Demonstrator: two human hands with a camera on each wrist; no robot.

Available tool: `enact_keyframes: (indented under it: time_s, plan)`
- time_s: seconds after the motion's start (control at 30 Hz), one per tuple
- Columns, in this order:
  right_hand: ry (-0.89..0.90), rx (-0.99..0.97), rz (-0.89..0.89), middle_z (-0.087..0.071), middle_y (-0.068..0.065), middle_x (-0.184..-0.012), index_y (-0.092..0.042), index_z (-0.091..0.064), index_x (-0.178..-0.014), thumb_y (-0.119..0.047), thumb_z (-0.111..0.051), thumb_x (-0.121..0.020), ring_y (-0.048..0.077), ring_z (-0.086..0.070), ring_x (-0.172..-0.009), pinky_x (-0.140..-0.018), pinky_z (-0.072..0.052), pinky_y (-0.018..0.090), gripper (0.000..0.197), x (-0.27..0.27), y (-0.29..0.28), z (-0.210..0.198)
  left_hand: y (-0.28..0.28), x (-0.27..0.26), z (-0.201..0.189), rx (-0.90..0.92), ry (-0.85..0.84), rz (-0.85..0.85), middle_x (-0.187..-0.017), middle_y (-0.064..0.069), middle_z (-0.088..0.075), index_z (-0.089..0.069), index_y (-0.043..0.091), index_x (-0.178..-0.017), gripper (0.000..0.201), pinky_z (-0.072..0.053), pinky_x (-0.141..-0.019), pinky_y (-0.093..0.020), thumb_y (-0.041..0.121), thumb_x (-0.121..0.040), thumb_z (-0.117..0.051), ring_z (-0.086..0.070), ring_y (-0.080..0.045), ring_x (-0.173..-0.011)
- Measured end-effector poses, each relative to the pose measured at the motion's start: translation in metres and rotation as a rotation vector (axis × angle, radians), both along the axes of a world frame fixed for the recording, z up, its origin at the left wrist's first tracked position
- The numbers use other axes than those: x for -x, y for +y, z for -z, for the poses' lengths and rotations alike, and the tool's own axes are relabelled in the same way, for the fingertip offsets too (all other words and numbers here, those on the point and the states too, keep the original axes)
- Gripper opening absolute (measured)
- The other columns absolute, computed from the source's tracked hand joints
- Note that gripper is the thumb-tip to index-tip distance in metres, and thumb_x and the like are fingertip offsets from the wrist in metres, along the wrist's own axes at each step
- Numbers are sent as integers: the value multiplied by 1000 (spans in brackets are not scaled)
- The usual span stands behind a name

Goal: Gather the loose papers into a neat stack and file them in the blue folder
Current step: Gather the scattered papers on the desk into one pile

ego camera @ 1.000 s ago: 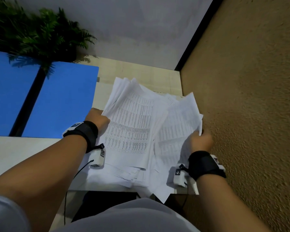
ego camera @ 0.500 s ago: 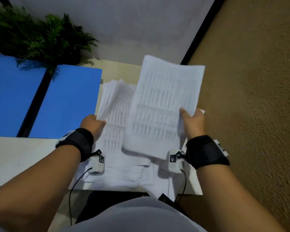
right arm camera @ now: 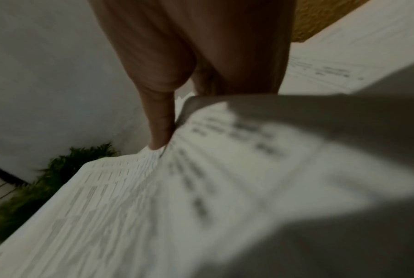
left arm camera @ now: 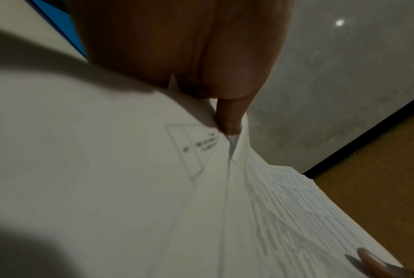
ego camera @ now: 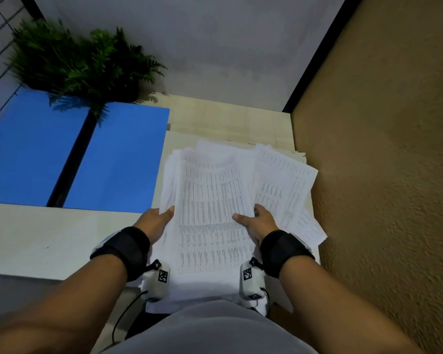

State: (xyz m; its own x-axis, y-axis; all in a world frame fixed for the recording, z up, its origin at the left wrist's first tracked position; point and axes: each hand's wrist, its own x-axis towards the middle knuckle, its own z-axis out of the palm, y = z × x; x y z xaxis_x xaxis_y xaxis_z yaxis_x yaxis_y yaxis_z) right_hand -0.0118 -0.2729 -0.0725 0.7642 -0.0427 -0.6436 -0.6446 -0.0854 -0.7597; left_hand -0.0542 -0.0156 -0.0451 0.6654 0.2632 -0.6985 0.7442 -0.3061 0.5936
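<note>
Lifted sheets now laid back on the papers (ego camera: 210, 213); edges pinched by left hand (ego camera: 155, 221) and right hand (ego camera: 258, 222); squaring remains.

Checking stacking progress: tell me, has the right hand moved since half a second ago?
Yes. The right hand dropped toward the desk, laying its sheets onto the pile.

Head view looks steeply down from above onto the desk (ego camera: 49, 241), both hands and the papers (ego camera: 210, 200). Left wrist view sits very close, low along the thumb, facing the grey wall. Right wrist view likewise, blurred. All three share the papers (left arm camera: 129, 188) (right arm camera: 153, 206).
</note>
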Motion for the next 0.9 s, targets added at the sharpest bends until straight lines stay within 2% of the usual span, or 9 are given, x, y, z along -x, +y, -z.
enact_keyframes:
  time_s: [0.07, 0.17, 0.23, 0.3, 0.43, 0.6, 0.7, 0.77, 0.9]
  plan:
    - [2, 10, -23, -70, 9, -115, -18, -64, -102, -11, -75, -81, 28, -67, -106, -99, -50, 48, 25, 3, -1, -2, -1, -1, 1, -25, 43, 5, -141, -21, -51, -45, -4, -138, 73, -32, -108, -36, 56, -97, -37, -46, -34, -133]
    - [-5, 114, 144, -63, 12, -127, -9, -61, -119, -13, -66, -90, 32, -58, -120, -108, -42, 47, 30, -1, -5, 4, -2, -2, -1, -50, 63, 3, -91, -32, -66, -63, -14, -96, 82, -42, -95, -38, 62, -95, -31, -64, -41, -94]
    - [23, 198, 227, -54, 13, -137, -1, -47, -137, -15, -62, -93, 31, -52, -127, -111, -38, 41, 49, -5, -11, 3, 1, 2, 5, -18, 74, 47, -116, -39, -60, -55, -19, -118, 85, -40, -104, -41, 61, -95, -36, -59, -47, -111]
    - [34, 207, 245, -56, 14, -136, -1, -47, -137, -14, -60, -94, 32, -54, -123, -109, -40, 41, 47, -7, -16, 3, 4, 7, 5, 23, 119, 147, -114, -27, -66, -54, -7, -131, 81, -36, -103, -34, 63, -93, -38, -59, -38, -113]
    - [52, 244, 146, -48, 8, -143, -6, -38, -143, -19, -56, -96, 29, -48, -130, -111, -37, 40, 53, -9, -13, 6, 2, 11, 6, -39, 168, 327, -147, -13, -47, -41, 6, -143, 79, -32, -108, -36, 66, -92, -37, -46, -28, -132]
    - [58, 307, 25, -46, 12, -141, -10, -28, -143, -17, -62, -91, 32, -51, -125, -106, -45, 49, 62, -5, 2, 14, -16, 3, 3, 8, -151, 6, -142, -16, -43, -32, 12, -135, 68, -44, -93, -35, 36, -85, -72, -49, -27, -116]
    - [34, 389, -137, -43, 11, -146, -8, -32, -145, -17, -58, -94, 30, -46, -131, -112, -38, 42, 58, -1, 6, 14, -24, -6, 4, -16, -122, 82, -138, -7, -52, -42, 9, -140, 77, -46, -100, -38, 38, -78, -78, -53, -29, -124]
    - [12, 374, -213, -47, 9, -143, -9, -39, -142, -23, -53, -97, 29, -48, -129, -110, -39, 37, 49, 0, 3, 11, -27, -10, 9, -32, -118, 108, -124, -8, -65, -57, 8, -125, 58, -51, -95, -38, 30, -77, -81, -62, -29, -113]
    - [-63, 653, -20, -44, 11, -138, -15, -47, -138, -47, -65, -84, 32, -42, -128, -108, -38, 49, 65, -1, -23, 3, -20, -10, 18, 18, -108, -34, -116, -11, -66, -58, 9, -113, 31, -51, -87, -37, 9, -85, -72, -62, -28, -97]
